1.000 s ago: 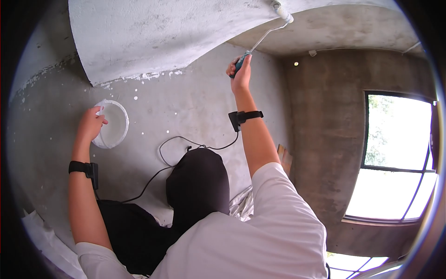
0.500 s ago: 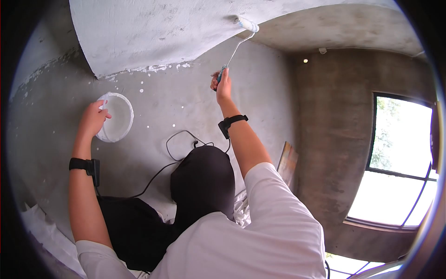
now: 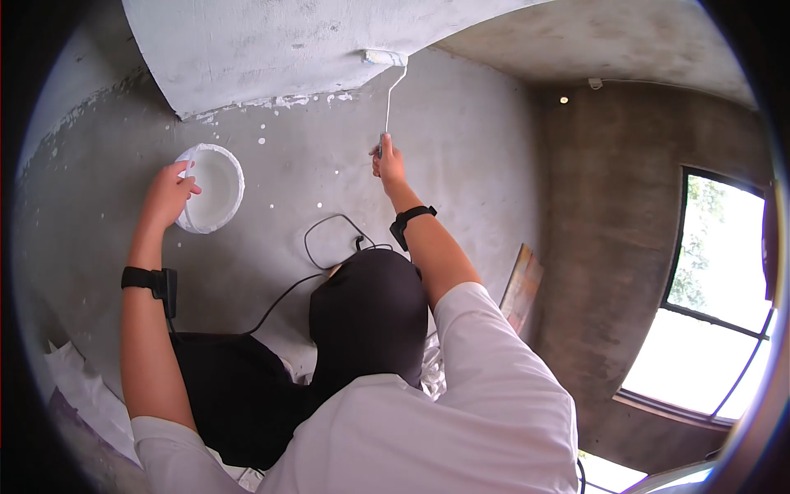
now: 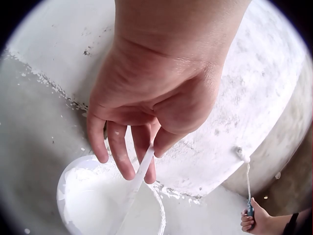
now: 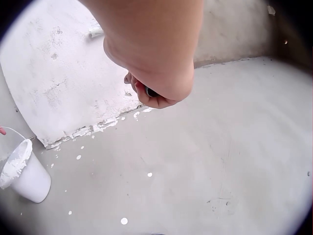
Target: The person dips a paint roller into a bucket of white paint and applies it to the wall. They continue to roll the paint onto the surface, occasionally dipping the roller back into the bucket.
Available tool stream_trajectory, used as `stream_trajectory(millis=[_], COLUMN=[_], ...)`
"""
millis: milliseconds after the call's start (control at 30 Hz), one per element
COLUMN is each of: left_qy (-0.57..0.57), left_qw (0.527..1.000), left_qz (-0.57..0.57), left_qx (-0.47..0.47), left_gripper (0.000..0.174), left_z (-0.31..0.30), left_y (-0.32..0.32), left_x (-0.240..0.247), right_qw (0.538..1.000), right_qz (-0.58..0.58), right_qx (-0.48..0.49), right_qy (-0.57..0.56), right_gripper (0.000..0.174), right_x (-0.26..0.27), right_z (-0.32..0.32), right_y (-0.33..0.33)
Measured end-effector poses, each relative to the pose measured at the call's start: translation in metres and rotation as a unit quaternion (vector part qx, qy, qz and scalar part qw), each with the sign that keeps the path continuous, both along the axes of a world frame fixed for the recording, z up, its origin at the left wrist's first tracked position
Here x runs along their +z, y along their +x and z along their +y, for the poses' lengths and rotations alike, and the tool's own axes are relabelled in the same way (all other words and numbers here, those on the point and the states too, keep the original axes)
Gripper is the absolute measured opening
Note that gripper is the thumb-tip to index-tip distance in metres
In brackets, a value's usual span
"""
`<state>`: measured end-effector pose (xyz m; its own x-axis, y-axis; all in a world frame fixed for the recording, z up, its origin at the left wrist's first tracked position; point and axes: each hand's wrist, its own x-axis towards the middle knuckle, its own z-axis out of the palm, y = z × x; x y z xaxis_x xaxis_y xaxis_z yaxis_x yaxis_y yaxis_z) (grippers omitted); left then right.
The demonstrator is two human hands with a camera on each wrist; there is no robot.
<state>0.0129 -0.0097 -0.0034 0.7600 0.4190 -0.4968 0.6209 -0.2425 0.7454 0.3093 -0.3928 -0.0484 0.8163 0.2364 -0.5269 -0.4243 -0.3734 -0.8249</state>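
My right hand (image 3: pixel 390 167) grips a paint roller by its dark teal handle, arm stretched forward. The white roller sleeve (image 3: pixel 385 58) lies against the white-painted wall (image 3: pixel 271 49), low down near its bottom edge. In the right wrist view my own wrist covers most of the roller, with the sleeve's end peeking out at the upper left. By its thin white bail handle (image 4: pixel 140 174), my left hand (image 3: pixel 169 195) holds a white plastic bucket (image 5: pixel 34 178), pinching the bail between thumb and fingers. White paint shows inside the bucket, and its rim is smeared with it.
White paint drips dot the grey floor (image 3: pixel 280 189) along the wall's base. A black cable (image 3: pixel 284 296) loops across the floor near my body. At the right, a wooden board (image 3: pixel 520 288) leans by the brown wall with a window (image 3: pixel 712 288). White sheeting (image 3: pixel 90 395) lies at the lower left.
My right hand has brought the roller leftward and down along the white wall, toward its bottom edge. My left hand keeps hold of the bucket's bail.
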Motion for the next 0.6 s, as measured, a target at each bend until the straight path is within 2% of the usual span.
stream_trajectory(millis=[600], left_qy=[-0.019], left_qw=[1.000], left_qz=[0.011], left_qx=[-0.006], left_gripper=[0.044], left_z=[0.000], left_y=[0.001], left_x=[0.001], right_qw=[0.985], right_qz=[0.110], right_qx=[0.013], right_qy=[-0.131], right_gripper=[0.060], right_x=[-0.009], right_z=[0.011], right_y=[-0.014])
